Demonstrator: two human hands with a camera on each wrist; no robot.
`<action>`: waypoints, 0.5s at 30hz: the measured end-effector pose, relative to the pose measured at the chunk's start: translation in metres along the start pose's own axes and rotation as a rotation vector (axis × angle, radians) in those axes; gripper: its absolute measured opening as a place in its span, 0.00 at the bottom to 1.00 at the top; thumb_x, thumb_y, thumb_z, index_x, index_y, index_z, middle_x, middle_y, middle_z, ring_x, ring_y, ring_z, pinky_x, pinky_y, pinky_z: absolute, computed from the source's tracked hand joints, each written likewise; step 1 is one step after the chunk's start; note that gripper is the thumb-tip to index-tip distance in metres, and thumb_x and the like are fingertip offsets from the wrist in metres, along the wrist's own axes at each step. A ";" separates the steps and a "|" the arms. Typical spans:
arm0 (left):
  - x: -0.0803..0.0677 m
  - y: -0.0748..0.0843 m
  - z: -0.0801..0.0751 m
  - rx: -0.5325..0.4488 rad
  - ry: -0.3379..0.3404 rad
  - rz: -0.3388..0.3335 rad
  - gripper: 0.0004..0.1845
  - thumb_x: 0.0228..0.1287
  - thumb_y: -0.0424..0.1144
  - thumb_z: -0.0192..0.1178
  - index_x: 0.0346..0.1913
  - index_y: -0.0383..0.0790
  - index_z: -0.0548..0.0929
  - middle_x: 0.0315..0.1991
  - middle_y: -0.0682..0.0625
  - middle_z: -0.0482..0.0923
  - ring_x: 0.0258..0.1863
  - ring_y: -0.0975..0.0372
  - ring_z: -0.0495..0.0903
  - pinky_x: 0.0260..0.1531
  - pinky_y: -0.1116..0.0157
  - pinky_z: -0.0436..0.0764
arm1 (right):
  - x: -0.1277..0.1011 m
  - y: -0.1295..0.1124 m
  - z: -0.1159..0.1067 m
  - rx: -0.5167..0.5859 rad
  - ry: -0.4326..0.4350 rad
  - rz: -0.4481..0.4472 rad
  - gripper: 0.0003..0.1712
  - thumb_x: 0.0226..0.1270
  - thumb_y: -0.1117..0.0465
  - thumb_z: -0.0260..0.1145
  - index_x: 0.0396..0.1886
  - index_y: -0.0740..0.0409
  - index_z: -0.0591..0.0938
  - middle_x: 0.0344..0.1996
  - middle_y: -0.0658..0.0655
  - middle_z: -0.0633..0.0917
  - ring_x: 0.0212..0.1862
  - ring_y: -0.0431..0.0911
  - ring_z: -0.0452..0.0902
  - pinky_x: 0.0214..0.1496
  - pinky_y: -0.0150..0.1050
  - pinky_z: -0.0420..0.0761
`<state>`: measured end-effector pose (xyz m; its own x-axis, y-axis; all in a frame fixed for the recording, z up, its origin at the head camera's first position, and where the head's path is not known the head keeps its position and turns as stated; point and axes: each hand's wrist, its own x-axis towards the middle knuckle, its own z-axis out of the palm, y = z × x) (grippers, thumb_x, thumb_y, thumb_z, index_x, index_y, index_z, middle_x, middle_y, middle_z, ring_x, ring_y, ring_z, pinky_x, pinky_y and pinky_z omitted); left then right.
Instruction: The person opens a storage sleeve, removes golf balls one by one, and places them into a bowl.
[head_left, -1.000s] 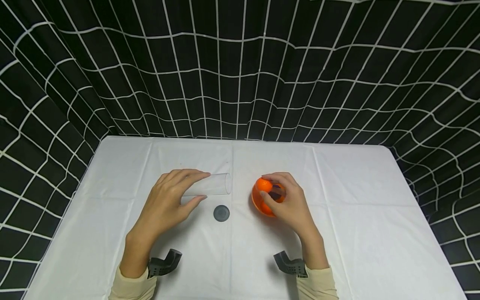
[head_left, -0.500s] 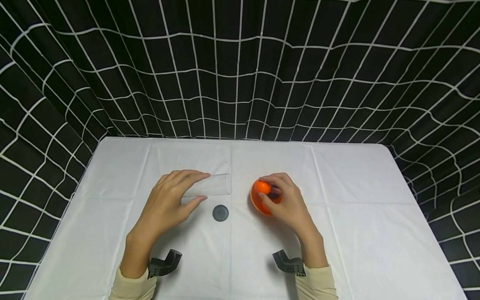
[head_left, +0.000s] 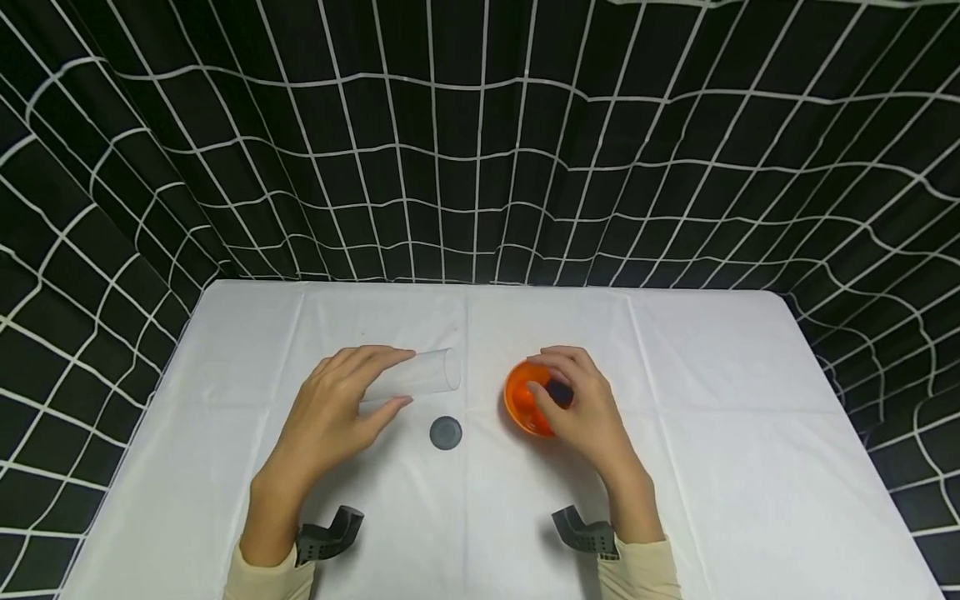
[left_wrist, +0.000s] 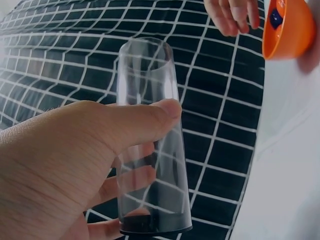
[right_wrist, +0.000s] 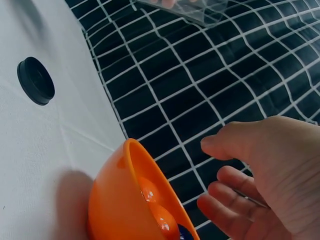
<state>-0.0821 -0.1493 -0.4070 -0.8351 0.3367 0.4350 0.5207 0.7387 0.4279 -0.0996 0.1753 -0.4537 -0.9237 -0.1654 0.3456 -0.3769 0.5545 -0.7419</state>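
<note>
My left hand (head_left: 330,412) grips a clear plastic tube (left_wrist: 167,190), thumb on one side and fingers on the other. In the left wrist view a dark cap or base closes the tube's end near the lower fingers. My right hand (head_left: 588,408) hovers over the right side of an orange bowl (right_wrist: 112,200), its fingers loosely bent and nothing between them. Inside the bowl lie glossy orange balls (right_wrist: 162,220) and a dark blue ball (left_wrist: 275,19). In the head view the hand partly hides the bowl. A round dark lid (head_left: 446,432) lies on the table between the hands.
A white cloth covers the table (head_left: 720,467). Black curtains with a white grid (head_left: 480,167) stand behind it and at both sides. A dark device (head_left: 330,533) is strapped to each wrist.
The right hand has let go of an orange ball, which has dropped into the bowl. The left hand keeps its hold on the tube, whose far end tilts slightly differently.
</note>
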 end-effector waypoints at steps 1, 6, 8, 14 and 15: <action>0.000 0.000 0.000 -0.003 0.000 -0.006 0.27 0.63 0.43 0.76 0.65 0.52 0.84 0.59 0.53 0.87 0.61 0.54 0.84 0.61 0.48 0.82 | 0.000 0.000 -0.001 0.005 0.003 -0.001 0.18 0.65 0.71 0.75 0.54 0.64 0.87 0.58 0.63 0.82 0.61 0.59 0.83 0.64 0.56 0.86; -0.001 -0.001 -0.002 -0.017 0.011 -0.037 0.27 0.63 0.43 0.76 0.65 0.52 0.84 0.60 0.54 0.87 0.61 0.55 0.84 0.60 0.49 0.83 | 0.000 -0.002 -0.002 0.033 0.018 0.002 0.17 0.66 0.71 0.74 0.54 0.63 0.87 0.58 0.62 0.83 0.62 0.57 0.83 0.65 0.55 0.85; -0.002 -0.002 -0.001 -0.024 0.012 -0.044 0.27 0.63 0.44 0.76 0.65 0.52 0.84 0.59 0.54 0.87 0.60 0.55 0.85 0.58 0.50 0.84 | 0.000 -0.002 -0.002 0.043 0.025 0.007 0.16 0.67 0.71 0.73 0.54 0.63 0.88 0.57 0.61 0.83 0.61 0.56 0.83 0.65 0.54 0.85; -0.004 -0.004 0.002 -0.037 0.014 -0.062 0.27 0.63 0.44 0.77 0.64 0.49 0.83 0.57 0.52 0.88 0.56 0.55 0.87 0.50 0.52 0.87 | -0.002 -0.002 -0.005 0.061 0.031 0.022 0.16 0.68 0.71 0.72 0.54 0.64 0.87 0.57 0.59 0.84 0.61 0.53 0.83 0.66 0.49 0.85; -0.004 -0.004 0.003 -0.037 0.018 -0.066 0.28 0.62 0.44 0.77 0.64 0.48 0.82 0.57 0.51 0.88 0.55 0.55 0.88 0.50 0.52 0.87 | -0.001 -0.003 -0.006 0.062 0.029 0.022 0.16 0.68 0.71 0.72 0.54 0.64 0.87 0.57 0.59 0.83 0.61 0.52 0.83 0.66 0.48 0.85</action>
<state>-0.0810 -0.1524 -0.4128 -0.8650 0.2771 0.4184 0.4707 0.7370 0.4850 -0.0969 0.1786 -0.4489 -0.9298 -0.1298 0.3444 -0.3608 0.5057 -0.7836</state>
